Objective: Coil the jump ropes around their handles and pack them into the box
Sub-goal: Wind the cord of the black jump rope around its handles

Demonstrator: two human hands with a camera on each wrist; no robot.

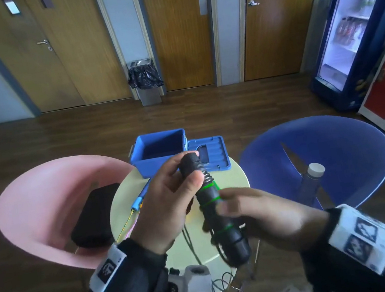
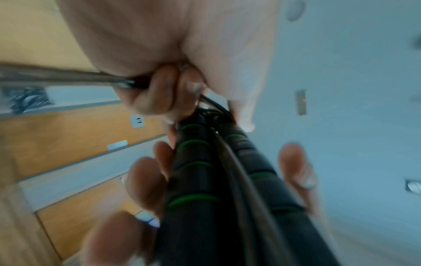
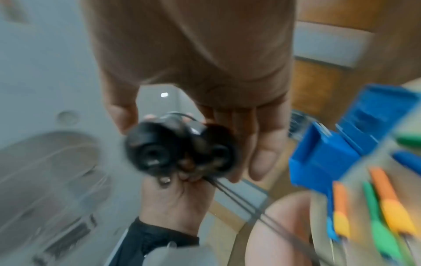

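Both hands [image 1: 167, 201] [image 1: 260, 208] grip black handles [image 1: 211, 206] — box [image 1: 161, 151] open.

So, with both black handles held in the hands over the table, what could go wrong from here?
The loose black cord hangs below the handles; it may snag the wires at the table edge. The left hand grips only the top end while the right hand looks blurred and mid-move, so the pair may slip apart.
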